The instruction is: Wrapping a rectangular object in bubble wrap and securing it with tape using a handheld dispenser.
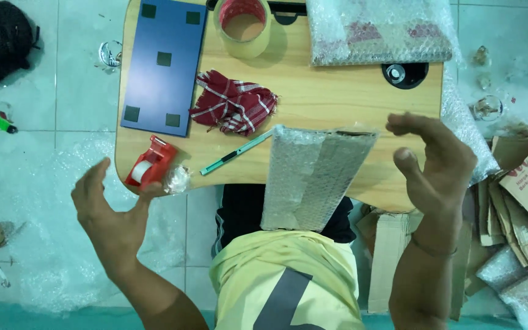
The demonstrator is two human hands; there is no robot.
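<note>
**Both hands open either side of a bubble-wrapped parcel**

Bubble-wrapped parcel (313,177) leans from the table (337,91) edge down onto the person's lap — neither hand touching it. Left hand (108,205) open, fingers spread, empty, just beside the red tape dispenser (151,164). Right hand (438,162) open, fingers curled, empty, near the parcel's right corner. Green cutter (236,153) lies left of the parcel.

I see a light wooden lap table (313,98) carrying a blue panel (165,64), a tape roll (243,27), a red checked cloth (233,101), a red tape dispenser (151,164), a green cutter (236,153) and two bubble-wrapped parcels (313,177) (377,30).
</note>
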